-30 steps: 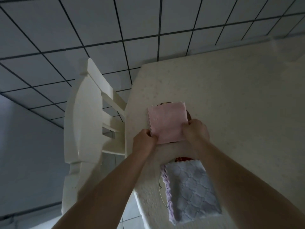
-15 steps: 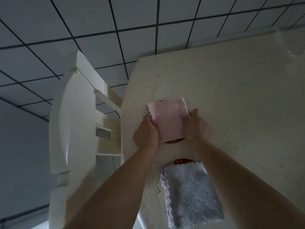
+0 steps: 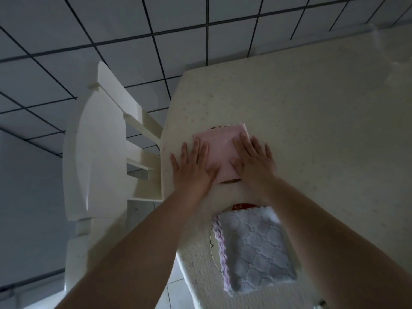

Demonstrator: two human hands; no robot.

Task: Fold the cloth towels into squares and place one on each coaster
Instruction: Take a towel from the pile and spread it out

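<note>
Both hands are flattening out now, no longer curled at the near corners: I am pressing the left hand (image 3: 193, 168) and the right hand (image 3: 254, 162), fingers spread, on the pink towel (image 3: 223, 148). It is lying on its coaster (image 3: 230, 181), directly under my fingers, between the palms; the lilac towel (image 3: 256, 248) is sitting nearer me on the table (image 3: 312, 130).

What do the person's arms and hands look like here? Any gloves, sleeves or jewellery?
Both forearms are bare up to the frame edge: no sleeves show. The left hand and right hand wear no gloves, and no rings, watch or bracelets are visible in this dim light.
</note>
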